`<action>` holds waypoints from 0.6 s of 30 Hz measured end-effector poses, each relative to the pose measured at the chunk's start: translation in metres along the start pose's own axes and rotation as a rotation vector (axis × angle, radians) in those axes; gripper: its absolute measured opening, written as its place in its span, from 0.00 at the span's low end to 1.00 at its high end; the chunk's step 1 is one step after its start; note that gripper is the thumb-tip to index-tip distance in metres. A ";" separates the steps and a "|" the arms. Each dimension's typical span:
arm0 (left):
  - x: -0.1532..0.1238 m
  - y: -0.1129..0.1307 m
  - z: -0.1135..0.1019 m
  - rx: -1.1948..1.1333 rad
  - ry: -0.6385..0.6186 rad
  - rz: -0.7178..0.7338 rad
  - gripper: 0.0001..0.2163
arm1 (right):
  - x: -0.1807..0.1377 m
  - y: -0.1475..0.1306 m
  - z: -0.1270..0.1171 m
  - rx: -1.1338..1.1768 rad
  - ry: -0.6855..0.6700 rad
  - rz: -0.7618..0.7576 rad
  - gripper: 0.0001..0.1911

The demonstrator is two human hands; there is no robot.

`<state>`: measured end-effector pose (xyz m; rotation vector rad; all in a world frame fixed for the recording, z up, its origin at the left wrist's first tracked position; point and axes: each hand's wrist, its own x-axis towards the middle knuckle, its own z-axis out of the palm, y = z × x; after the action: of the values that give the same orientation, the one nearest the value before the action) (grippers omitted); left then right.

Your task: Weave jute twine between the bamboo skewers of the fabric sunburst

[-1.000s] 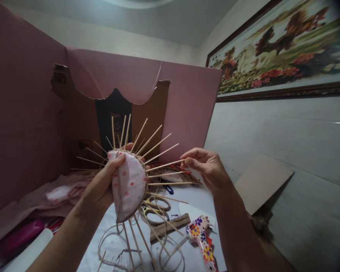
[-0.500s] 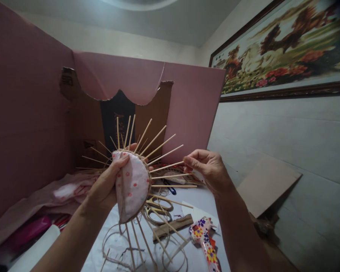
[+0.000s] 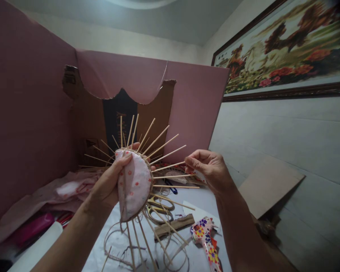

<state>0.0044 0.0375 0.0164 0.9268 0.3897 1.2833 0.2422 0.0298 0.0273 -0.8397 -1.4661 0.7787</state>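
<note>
A half-round piece covered in white cloth with small red flowers (image 3: 136,185) is held up above the table, its flat side to the left. Thin wooden sticks (image 3: 164,153) fan out from its curved edge, where twine is wound along the rim. My left hand (image 3: 110,181) grips the piece at its flat side, thumb on the cloth and fingers behind. The thumb and fingers of my right hand (image 3: 205,168) pinch the tip of one stick at the right. Loose twine (image 3: 117,258) trails on the table below.
On the white table (image 3: 98,241) lie scissors (image 3: 161,215), a brown strip (image 3: 174,226) and a flower-patterned glue gun (image 3: 206,241). Pink cloth (image 3: 73,185) is heaped at left. Behind stand a cut cardboard piece (image 3: 155,109) and pink panels (image 3: 198,102).
The whole view has shifted slightly, so everything sits a little further right. Both hands keep the same hold on the piece and the stick.
</note>
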 end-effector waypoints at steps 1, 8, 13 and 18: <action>0.000 0.000 0.000 -0.001 -0.003 0.001 0.25 | 0.000 0.000 0.000 -0.001 0.000 -0.002 0.12; 0.000 0.000 0.002 -0.022 -0.008 -0.001 0.24 | 0.000 -0.003 0.002 0.012 0.004 0.007 0.12; -0.001 0.001 0.002 -0.018 0.001 -0.002 0.23 | -0.001 -0.003 0.003 -0.005 -0.003 0.023 0.12; -0.001 0.000 0.001 -0.018 -0.014 0.004 0.23 | 0.001 -0.001 0.003 0.025 0.009 -0.004 0.12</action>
<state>0.0046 0.0358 0.0168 0.9217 0.3648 1.2810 0.2391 0.0301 0.0281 -0.8201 -1.4473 0.7878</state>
